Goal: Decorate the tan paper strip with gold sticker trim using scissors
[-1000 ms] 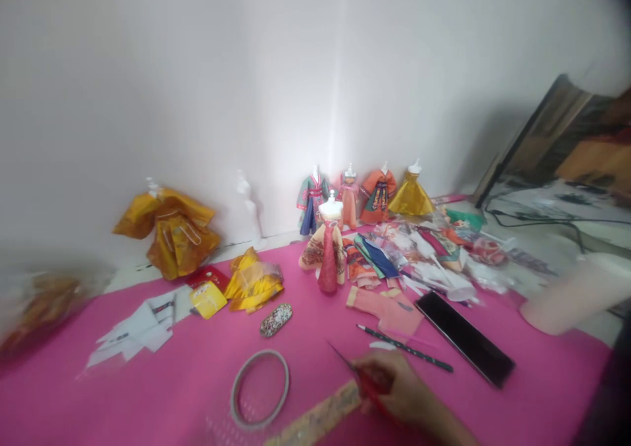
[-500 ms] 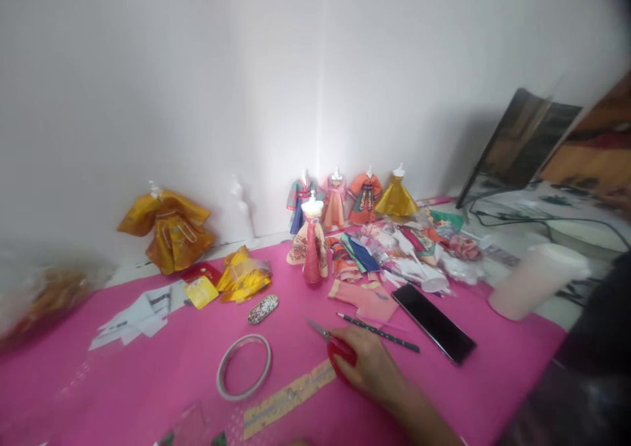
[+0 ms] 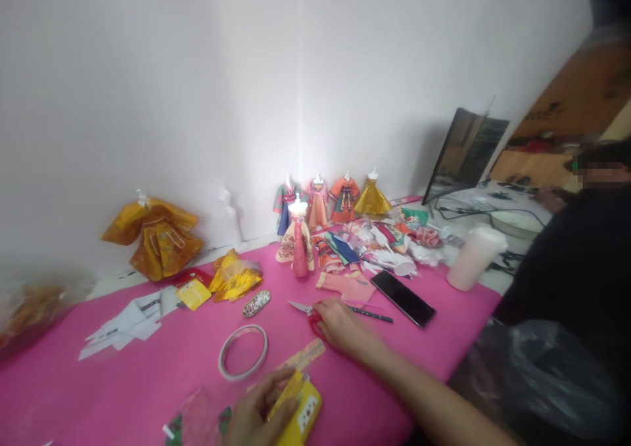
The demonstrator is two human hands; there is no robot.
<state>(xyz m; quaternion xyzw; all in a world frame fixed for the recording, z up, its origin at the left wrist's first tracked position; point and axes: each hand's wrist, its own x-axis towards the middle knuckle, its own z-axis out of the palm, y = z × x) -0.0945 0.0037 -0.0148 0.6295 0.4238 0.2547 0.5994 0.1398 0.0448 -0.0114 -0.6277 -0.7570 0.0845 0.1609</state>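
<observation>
My right hand [image 3: 342,331] is closed on the red handles of a pair of scissors [image 3: 298,307], whose blades point left over the pink table cover. At the bottom, my left hand [image 3: 261,406] grips a yellow case-like thing [image 3: 308,410] with a white printed patch; its kind is unclear. Under and between the hands lies a patterned ruler [image 3: 310,353], partly hidden. A roll of tape [image 3: 223,357] lies flat to the left. Just past my right hand are a dark dotted pencil [image 3: 372,314] and a pink doll garment [image 3: 345,286].
Small dressed mannequins stand along the wall, among them one in a cream and red dress [image 3: 300,252] and one in a gold robe [image 3: 160,242]. A phone [image 3: 403,298], a pale bottle [image 3: 476,260] and fabric pieces lie right. Another person [image 3: 566,255] sits at the right.
My left hand has come into view at the bottom with the yellow thing in it. My right hand still holds the scissors. The view has turned right, showing another person.
</observation>
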